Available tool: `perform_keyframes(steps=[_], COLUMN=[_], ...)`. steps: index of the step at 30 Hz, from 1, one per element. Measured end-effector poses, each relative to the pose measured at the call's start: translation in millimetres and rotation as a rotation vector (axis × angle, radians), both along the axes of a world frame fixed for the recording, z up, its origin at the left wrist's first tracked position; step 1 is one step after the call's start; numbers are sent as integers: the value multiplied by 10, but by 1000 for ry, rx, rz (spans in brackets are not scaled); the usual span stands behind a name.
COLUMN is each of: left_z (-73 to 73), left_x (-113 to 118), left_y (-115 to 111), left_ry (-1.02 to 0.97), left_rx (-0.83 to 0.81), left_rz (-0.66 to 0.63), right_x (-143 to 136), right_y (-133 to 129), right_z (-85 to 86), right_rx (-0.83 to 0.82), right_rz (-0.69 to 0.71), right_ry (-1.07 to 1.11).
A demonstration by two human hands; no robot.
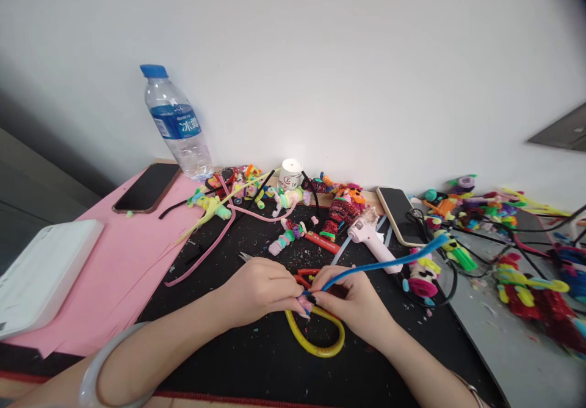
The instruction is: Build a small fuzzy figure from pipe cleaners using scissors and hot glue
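My left hand [268, 289] is closed on a small pink fuzzy piece [304, 304], with dark and blue bits beside it, mostly covered by my fingers. Pinched in my right hand [354, 304] is a blue pipe cleaner [389, 262], whose long free end sweeps out to the right. The fingertips of both hands meet over the pink piece. Below them on the black mat lie scissors with a yellow handle loop [315, 353]. Red handle parts show just behind my fingers, and a pointed metal tip appears left of my left hand.
Beyond my hands lie a pale pink glue gun [372, 242], a red marker-like stick [323, 243] and several pipe-cleaner figures [288, 237]. A water bottle [176, 127] leans against the wall. Phones [147, 189] lie left and right; a white box [48, 280] rests on pink paper [123, 261].
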State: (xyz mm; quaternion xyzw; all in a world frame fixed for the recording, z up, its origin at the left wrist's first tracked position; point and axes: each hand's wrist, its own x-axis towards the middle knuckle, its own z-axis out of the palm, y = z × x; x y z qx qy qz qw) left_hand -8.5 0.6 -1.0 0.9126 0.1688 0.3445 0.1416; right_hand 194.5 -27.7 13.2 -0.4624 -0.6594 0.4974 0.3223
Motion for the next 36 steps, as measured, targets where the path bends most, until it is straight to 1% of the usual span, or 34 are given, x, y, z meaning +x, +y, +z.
perform_keyframes(steps=[6,12,19,25,29,36], left_z=[-35,-14,15,1,-18,-11], left_x=[-11,10,8,8,1,8], left_y=[-3,7,-6,-16,-13,-7], left_ry=[-30,-36,-43,-24,-51,-63], left_rx=[-17,-9,11,5,29,34], left_rz=[0,-7,-10,-16,4,0], right_x=[16,28,19,32,38,19], right_y=[10,13,13,7,14,-2], right_z=[1,-19,-23,-46,-63,-44], right_rx=[-23,-45,-31,-15,-8,-9], right_rz=[4,14,17,22,24,5], right_ry=[41,52,46,54,58,35])
